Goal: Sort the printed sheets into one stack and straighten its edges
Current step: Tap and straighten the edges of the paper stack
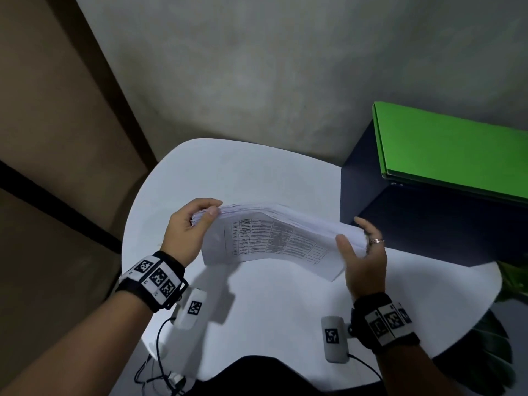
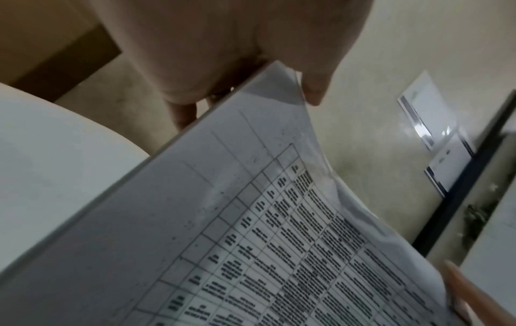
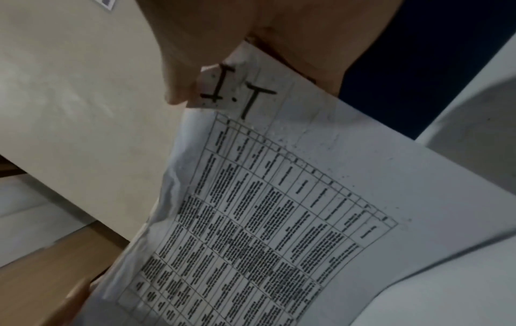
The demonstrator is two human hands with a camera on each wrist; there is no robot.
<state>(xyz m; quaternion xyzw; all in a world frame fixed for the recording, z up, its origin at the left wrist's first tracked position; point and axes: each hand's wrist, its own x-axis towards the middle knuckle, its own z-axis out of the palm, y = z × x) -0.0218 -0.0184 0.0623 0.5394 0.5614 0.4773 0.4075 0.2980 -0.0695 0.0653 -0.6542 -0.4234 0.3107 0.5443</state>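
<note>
1. Two hands carry the stack of printed sheets (image 1: pixel 274 238) above the white worktop (image 1: pixel 257 310), clear of its surface. My left hand (image 1: pixel 188 227) pinches the left short edge, thumb on the printed face, fingers curled behind. My right hand (image 1: pixel 363 252) clasps the right short edge the same way.
2. The stack sags in the middle and its top edges fan slightly, so I judge squaring is not yet finished.
3. Turn the stack upright, long edge down.
4. Loosen both grips enough for the sheets to slide, then tap on the worktop.
5. Rotate and tap a short edge.
6. Keep away from the dark cabinet (image 1: pixel 414 224) beside my right hand.
</note>
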